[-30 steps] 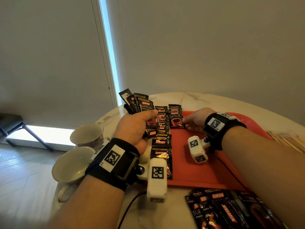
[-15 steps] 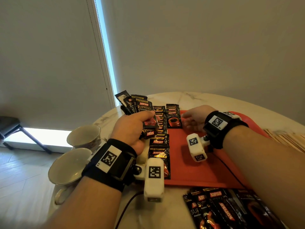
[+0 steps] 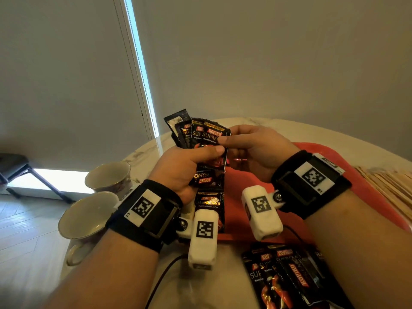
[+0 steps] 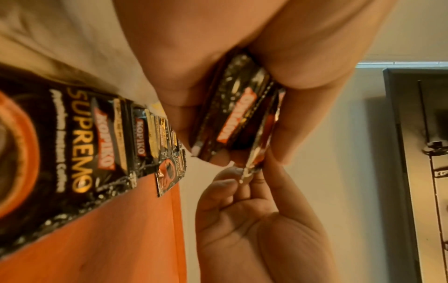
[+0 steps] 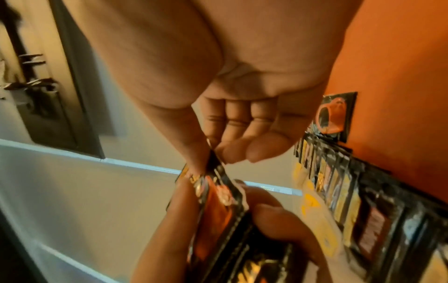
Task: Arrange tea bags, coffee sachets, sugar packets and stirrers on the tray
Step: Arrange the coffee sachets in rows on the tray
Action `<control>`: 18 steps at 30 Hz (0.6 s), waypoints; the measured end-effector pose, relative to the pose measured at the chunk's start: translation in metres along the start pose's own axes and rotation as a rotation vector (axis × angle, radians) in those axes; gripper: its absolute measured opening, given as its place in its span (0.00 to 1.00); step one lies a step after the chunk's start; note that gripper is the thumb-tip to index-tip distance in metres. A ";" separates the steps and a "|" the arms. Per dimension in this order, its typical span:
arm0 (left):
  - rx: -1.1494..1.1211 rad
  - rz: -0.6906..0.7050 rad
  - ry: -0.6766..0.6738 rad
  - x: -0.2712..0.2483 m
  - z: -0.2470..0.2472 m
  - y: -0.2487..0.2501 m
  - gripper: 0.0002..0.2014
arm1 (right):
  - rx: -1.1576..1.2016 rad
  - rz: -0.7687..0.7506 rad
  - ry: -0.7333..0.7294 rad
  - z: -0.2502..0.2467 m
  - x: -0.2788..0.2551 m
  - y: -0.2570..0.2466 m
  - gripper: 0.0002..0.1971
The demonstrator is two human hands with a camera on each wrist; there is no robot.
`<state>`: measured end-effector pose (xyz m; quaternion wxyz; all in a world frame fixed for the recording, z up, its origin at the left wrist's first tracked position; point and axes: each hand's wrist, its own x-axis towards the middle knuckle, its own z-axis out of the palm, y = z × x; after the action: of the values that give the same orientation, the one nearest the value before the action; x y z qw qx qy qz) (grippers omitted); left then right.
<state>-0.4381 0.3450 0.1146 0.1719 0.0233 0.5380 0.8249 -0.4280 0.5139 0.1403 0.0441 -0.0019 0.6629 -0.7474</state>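
My left hand (image 3: 189, 166) grips a fanned bunch of black coffee sachets (image 3: 196, 132) above the left side of the red tray (image 3: 365, 181). My right hand (image 3: 252, 148) pinches the edge of the front sachet (image 3: 215, 139) between thumb and forefinger. The left wrist view shows that pinch on the sachet's corner (image 4: 252, 168), under my left hand (image 4: 242, 86). In the right wrist view my right hand (image 5: 208, 151) nips the sachet's edge (image 5: 218, 191). A row of overlapping coffee sachets (image 3: 209, 201) lies along the tray's left side, also visible as a row (image 4: 97, 137) in the left wrist view.
Two empty cups (image 3: 87, 215) stand left of the tray on the round marble table (image 3: 256, 123). A loose pile of coffee sachets (image 3: 285, 277) lies on the table in front of the tray. Wooden stirrers (image 3: 388, 186) lie at the right.
My right hand has left the tray's sachet row and come up to the bunch, taking hold of the front sachet. My left hand has raised the bunch slightly.
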 end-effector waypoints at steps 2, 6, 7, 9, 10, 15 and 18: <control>-0.014 0.014 -0.007 0.000 -0.001 0.002 0.30 | 0.052 -0.006 0.011 -0.001 0.002 0.001 0.04; -0.031 0.052 0.014 0.003 -0.004 0.005 0.33 | 0.121 0.017 0.065 0.003 0.006 0.006 0.04; -0.030 0.052 0.009 0.003 -0.004 0.005 0.33 | 0.139 0.023 0.095 0.005 0.006 0.006 0.05; -0.029 0.057 -0.003 0.003 -0.003 0.005 0.32 | 0.179 0.032 0.148 0.006 0.007 0.006 0.08; -0.025 0.063 -0.003 0.003 -0.003 0.005 0.31 | 0.199 0.031 0.165 0.007 0.007 0.006 0.10; -0.029 0.107 0.049 0.006 -0.005 0.003 0.21 | 0.141 0.003 0.086 0.005 0.008 0.008 0.13; -0.041 0.100 0.115 0.009 -0.007 0.003 0.23 | 0.050 -0.020 -0.015 0.004 0.004 0.005 0.04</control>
<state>-0.4490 0.3401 0.1130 0.0995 -0.0008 0.5282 0.8433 -0.4318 0.5092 0.1352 0.0414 -0.0129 0.6438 -0.7640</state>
